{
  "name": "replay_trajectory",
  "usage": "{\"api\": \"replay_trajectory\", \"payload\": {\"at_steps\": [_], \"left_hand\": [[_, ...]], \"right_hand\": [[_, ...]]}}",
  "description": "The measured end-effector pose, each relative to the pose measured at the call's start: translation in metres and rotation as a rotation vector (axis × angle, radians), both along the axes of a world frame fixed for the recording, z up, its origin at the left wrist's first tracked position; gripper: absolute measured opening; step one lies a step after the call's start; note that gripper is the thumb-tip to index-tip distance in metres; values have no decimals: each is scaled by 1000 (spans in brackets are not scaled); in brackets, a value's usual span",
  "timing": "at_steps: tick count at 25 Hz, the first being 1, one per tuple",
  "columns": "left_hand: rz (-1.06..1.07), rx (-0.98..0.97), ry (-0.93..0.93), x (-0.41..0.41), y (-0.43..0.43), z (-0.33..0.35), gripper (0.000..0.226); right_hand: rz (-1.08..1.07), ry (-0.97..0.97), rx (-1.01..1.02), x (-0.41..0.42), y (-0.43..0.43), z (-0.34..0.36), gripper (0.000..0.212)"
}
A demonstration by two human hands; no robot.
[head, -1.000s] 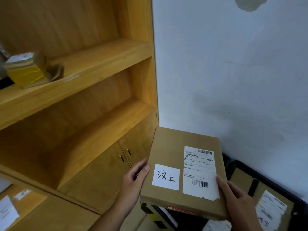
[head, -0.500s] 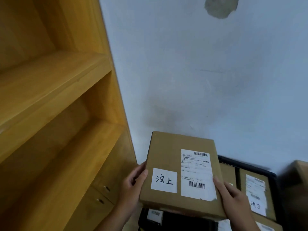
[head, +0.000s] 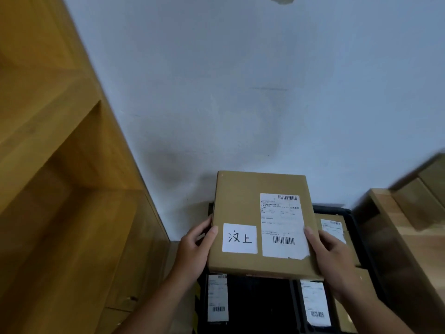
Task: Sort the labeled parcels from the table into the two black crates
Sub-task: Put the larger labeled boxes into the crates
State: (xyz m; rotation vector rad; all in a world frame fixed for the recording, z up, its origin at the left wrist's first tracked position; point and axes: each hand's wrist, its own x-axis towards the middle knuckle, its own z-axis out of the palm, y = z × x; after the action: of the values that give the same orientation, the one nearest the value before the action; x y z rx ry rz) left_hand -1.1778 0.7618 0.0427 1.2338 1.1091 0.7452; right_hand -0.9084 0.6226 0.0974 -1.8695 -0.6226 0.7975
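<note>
Now both hands, left hand (head: pixel 192 251) and right hand (head: pixel 334 259), are gripping the box (head: pixel 260 225) by its side edges, holding it flat, low-centre in frame, directly above what are probably the black crates (head: pixel 356 227).

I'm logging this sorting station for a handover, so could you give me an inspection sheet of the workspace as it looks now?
Surface: no table in view.
Job's things: brown parcel held flat over the black crates; its white handwritten label faces up. Other labelled parcels lie in the crates.
Clutter: nothing seen.
Grips: left hand on the parcel's left edge, right hand on its right edge.
Cables: nothing seen.
Surroundings: wooden shelving on the left, pale wall behind, wooden furniture on the right.
</note>
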Motion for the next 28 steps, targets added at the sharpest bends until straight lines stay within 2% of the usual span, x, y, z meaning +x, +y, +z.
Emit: {"api": "replay_trajectory", "payload": {"at_steps": [4, 8, 13, 19, 22, 26, 28], "left_hand": [[-47, 24, 32, 19, 21, -6, 29], [-55, 9, 111, 44, 43, -29, 39], [-34, -24, 217, 72, 64, -100, 49], [-14, -96, 272, 84, 68, -209, 48], [8, -157, 256, 84, 65, -245, 43], [20, -178, 252, 83, 64, -273, 38], [13, -174, 271, 84, 65, -282, 39]], "right_hand": [[-14, -41, 7, 18, 18, -8, 19], [-26, -49, -18, 37, 41, -38, 19], [-26, 16, -49, 63, 69, -129, 16], [-41, 30, -79, 72, 80, -255, 22], [-46, 48, -84, 68, 77, -293, 17], [-54, 21, -102, 62, 74, -326, 27], [-66, 15, -106, 61, 75, -336, 26]]}}
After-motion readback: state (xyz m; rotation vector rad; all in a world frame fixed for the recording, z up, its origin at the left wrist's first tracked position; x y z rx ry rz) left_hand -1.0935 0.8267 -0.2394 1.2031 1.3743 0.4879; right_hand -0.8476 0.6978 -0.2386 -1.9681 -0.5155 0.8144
